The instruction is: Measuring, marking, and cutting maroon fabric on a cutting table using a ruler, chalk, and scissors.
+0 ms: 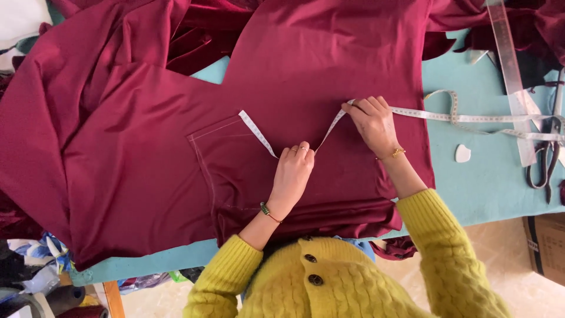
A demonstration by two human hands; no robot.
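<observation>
A large dark red cloth (147, 153) lies spread over a teal table (488, 176), with chalk lines drawn on it. A white measuring tape (259, 134) runs across the cloth. My left hand (292, 174) pins the tape to the cloth at its low point, fingers closed on it. My right hand (372, 121) pinches the tape a little higher to the right, and the tape trails off right over the table. Both wrists wear bracelets, and my sleeves are yellow knit.
A long clear ruler (511, 70) lies at the right, with scissors (544, 162) beside it and a white piece of tailor's chalk (462, 153) on the table. More red fabric is heaped at the top. A cardboard box (547, 247) stands on the floor at right.
</observation>
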